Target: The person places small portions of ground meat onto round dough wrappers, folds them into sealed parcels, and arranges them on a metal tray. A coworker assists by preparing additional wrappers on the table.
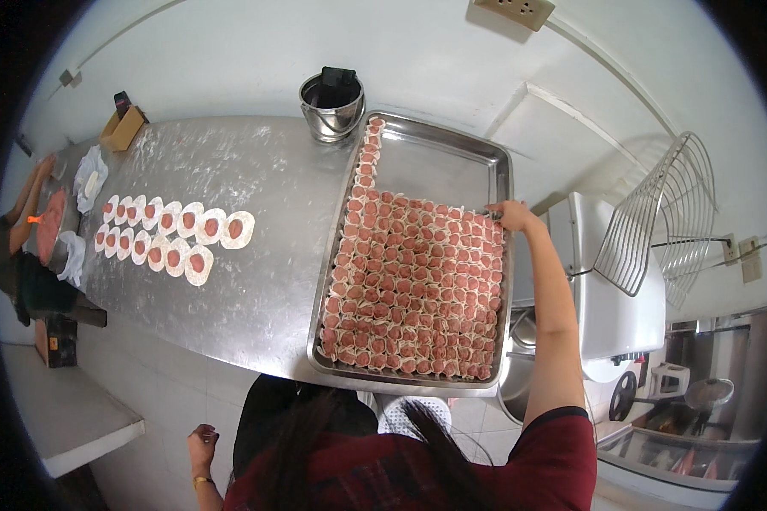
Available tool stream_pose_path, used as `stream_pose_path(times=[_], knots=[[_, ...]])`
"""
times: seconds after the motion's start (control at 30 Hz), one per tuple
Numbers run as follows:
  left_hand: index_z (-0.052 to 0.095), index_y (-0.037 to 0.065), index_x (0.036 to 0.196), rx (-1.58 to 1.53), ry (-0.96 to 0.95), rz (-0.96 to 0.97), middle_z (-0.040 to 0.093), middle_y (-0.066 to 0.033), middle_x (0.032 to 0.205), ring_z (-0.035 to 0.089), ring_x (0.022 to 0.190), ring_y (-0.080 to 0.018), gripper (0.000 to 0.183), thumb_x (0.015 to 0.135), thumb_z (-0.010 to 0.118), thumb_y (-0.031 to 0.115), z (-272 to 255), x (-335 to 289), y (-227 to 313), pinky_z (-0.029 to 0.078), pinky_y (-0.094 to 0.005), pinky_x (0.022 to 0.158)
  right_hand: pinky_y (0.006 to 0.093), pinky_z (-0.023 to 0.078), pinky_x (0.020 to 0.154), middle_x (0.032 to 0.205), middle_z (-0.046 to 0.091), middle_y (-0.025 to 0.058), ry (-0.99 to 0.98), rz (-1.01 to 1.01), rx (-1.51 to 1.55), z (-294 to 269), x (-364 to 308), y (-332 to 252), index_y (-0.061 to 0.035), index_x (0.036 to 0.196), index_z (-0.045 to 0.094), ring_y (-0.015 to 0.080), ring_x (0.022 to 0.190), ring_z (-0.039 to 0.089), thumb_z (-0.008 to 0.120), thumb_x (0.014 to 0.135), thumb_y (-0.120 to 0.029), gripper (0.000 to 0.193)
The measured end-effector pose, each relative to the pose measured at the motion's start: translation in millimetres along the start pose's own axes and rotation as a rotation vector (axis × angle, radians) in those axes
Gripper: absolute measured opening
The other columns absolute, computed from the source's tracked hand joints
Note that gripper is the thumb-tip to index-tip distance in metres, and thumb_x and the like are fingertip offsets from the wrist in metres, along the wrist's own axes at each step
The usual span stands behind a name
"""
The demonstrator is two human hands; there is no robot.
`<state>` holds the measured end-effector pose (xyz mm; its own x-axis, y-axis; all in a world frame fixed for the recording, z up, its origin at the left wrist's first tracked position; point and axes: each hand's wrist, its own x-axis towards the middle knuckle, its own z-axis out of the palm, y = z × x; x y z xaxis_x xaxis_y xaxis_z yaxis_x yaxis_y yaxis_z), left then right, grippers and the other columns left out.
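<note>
My right hand [511, 215] reaches to the right side of a large steel tray [452, 153]. Its fingers are pinched at the end of the top full row, on a small open-topped dumpling [490, 215] that they partly cover. Rows of these meat-filled dumplings [409, 289] pack the near part of the tray, and a single column runs up its left side. Away from the table, my left hand [203, 447] hangs low with fingers curled in and nothing visible in them. Left of the tray, two rows of round wrappers [198, 262] topped with meat lie on the table.
Behind the tray's left corner stands a steel bucket [332, 115]. The floured steel table [256, 187] extends left to another person's arms [30, 204] beside a mound of pink meat [51, 226]. A wire rack [648, 230] and white appliance [614, 298] are at right.
</note>
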<state>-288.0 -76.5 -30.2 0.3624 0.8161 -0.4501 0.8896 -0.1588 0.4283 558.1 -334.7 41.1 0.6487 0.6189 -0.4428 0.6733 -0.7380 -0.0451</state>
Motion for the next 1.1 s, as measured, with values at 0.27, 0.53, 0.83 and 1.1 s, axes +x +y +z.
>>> stream_pose_path(times=[0.27,0.53,0.83,1.1], knots=[[0.064,0.000,0.088,0.029,0.016,0.041,0.067,-0.0147,0.080,0.065,0.074,-0.0250,0.018,0.072,0.068,0.007,-14.1,32.2,14.1,0.051,-0.0336,0.069,0.0490,0.046,0.085,0.092,0.066,0.0168,0.053,-0.101,0.034,22.7,15.3,7.3,-0.0160,0.092,0.070,0.0375,0.089,0.062,0.053,0.071,-0.013,0.028],[0.062,0.000,0.092,-0.067,0.115,0.167,0.066,-0.0154,0.085,0.065,0.077,-0.0284,0.019,0.079,0.066,0.014,-72.0,95.3,62.2,0.051,-0.0347,0.070,0.0349,0.047,0.084,0.103,0.062,0.0229,0.113,-0.059,0.175,27.8,11.7,20.7,-0.0014,0.114,0.059,0.0296,0.097,0.061,0.050,0.065,-0.004,0.050],[0.063,0.001,0.095,-0.149,0.655,0.274,0.062,-0.0216,0.087,0.062,0.077,-0.0358,0.018,0.082,0.060,0.014,-187.0,302.5,87.5,0.049,-0.0418,0.069,0.0352,0.036,0.102,0.121,0.056,0.0173,0.622,-0.145,0.651,-13.3,-28.0,-125.8,0.0028,0.119,0.054,0.0278,0.118,0.050,0.047,0.066,0.011,0.054],[0.068,0.002,0.079,0.130,0.791,0.187,0.064,-0.0202,0.082,0.062,0.079,-0.0362,0.013,0.076,0.064,0.014,-318.3,539.8,42.1,0.050,-0.0429,0.073,0.0347,0.040,0.097,0.117,0.058,0.0176,0.411,-0.087,0.560,-2.3,-126.3,-354.7,0.0001,0.110,0.060,0.0318,0.112,0.054,0.051,0.071,0.009,0.041]])
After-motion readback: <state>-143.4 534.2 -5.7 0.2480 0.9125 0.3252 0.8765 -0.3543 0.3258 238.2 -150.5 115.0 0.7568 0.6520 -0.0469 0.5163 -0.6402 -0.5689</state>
